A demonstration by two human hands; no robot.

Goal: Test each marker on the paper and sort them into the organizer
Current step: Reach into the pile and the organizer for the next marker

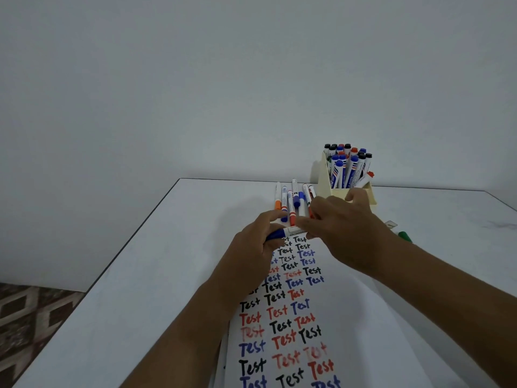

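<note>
Two bare hands are meeting over the far end of a sheet of paper [282, 329]. The left hand [253, 249] is curling its fingers round the blue cap end of a blue marker [282, 233], which is lying sideways above the paper. The right hand [344, 233] is pinching the marker's white barrel from the other side, fingertips bent onto it. Whether the cap is fully seated cannot be told.

The paper is running lengthwise toward the viewer, and it is covered with the word "Test" written many times in black, red and blue.

Just beyond the hands, a row of loose markers [293, 200] is lying side by side on the white table [140, 275], with orange, red and blue caps showing.

Behind and to the right, a cream organizer [324, 177] is standing near the table's far edge, holding many upright markers with black, blue and red caps.

A green object [404, 236] is peeking out beyond the right forearm.
</note>
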